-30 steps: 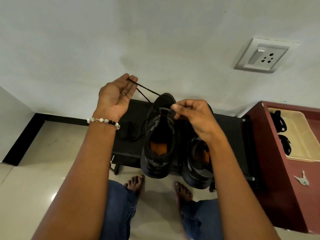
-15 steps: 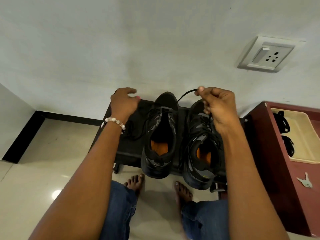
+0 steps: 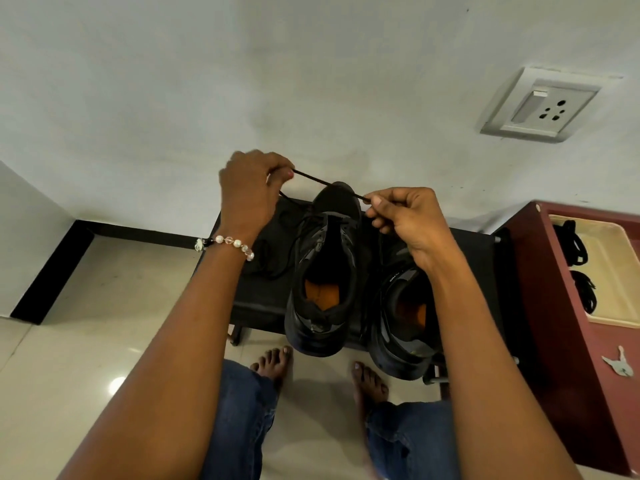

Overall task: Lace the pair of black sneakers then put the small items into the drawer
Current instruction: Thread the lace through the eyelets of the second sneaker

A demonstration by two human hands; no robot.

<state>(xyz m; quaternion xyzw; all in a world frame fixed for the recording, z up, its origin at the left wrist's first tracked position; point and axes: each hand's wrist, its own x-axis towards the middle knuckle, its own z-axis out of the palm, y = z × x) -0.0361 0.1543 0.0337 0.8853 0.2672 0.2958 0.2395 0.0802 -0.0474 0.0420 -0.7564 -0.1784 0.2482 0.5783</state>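
Fig.: L hand (image 3: 247,188) & R hand (image 3: 408,216) each pinch black lace (image 3: 325,183), taut above L sneaker (image 3: 323,271) on bench (image 3: 263,299). Lacing unfinished; keys (image 3: 618,363) not yet in drawer (image 3: 620,320).

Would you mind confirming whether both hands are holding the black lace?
Yes, the left hand and right hand each pinch the black lace, stretched between them.
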